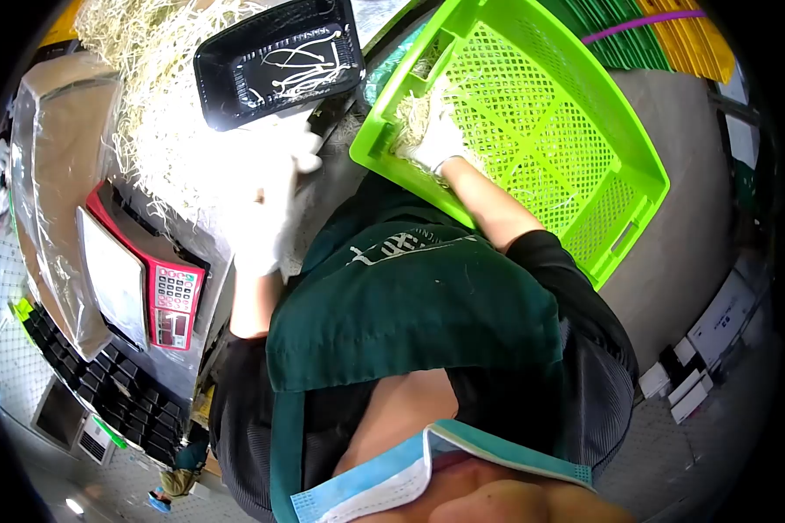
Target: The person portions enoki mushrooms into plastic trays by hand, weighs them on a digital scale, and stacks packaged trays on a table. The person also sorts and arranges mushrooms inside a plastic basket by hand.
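My right hand [440, 144], in a white glove, reaches into the near left corner of a bright green plastic basket [497, 209]. Its fingers are closed on a clump of pale, thin bean sprouts [411, 118], though part of the grip is hidden. My left hand [275, 209], also gloved in white, is just below a black plastic tray [221, 87]. Strong glare washes out much of this hand; the fingertips that show are apart, with nothing visible in them. A few white sprout strands [310, 70] lie in the tray.
A large heap of sprouts [144, 96] covers the table's left side. Nearby are a red digital scale [176, 288] and a plastic-wrapped box [61, 192]. Stacked black trays [105, 383] stand lower left. Green and yellow crates [637, 35] stand at upper right.
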`<act>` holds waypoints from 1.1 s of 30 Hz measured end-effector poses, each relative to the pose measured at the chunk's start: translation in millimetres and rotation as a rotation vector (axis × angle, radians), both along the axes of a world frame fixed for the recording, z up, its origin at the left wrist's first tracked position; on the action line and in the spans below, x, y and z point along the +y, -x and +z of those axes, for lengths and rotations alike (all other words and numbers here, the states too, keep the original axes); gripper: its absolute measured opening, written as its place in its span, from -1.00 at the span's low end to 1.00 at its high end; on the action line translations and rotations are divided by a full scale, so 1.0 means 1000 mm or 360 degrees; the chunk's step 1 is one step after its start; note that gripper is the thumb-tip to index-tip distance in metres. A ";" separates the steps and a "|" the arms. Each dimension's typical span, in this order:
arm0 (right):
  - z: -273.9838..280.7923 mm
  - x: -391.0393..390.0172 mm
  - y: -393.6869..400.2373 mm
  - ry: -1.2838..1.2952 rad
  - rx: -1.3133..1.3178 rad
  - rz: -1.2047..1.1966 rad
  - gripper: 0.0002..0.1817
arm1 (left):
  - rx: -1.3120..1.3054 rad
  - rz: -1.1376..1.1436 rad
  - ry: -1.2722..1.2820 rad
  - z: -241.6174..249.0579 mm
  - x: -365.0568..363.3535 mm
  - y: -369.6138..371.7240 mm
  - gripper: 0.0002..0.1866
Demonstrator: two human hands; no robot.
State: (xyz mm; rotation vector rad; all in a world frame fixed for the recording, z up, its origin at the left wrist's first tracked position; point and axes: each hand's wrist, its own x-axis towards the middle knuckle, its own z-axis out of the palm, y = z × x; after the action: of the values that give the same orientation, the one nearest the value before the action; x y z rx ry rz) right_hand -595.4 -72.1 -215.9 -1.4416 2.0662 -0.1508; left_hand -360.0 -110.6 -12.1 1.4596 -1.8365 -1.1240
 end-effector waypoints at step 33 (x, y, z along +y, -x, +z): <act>0.077 0.087 0.182 0.1115 -0.2230 -0.0688 -0.15 | 0.0692 0.0094 -0.0726 -0.012 -0.045 0.067 -0.44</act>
State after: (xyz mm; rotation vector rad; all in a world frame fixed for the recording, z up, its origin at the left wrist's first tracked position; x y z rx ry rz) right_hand -777.1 15.2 -139.0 -0.6800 1.0405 -1.6391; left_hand -426.9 -155.8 -24.3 1.3456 -1.2820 -1.7509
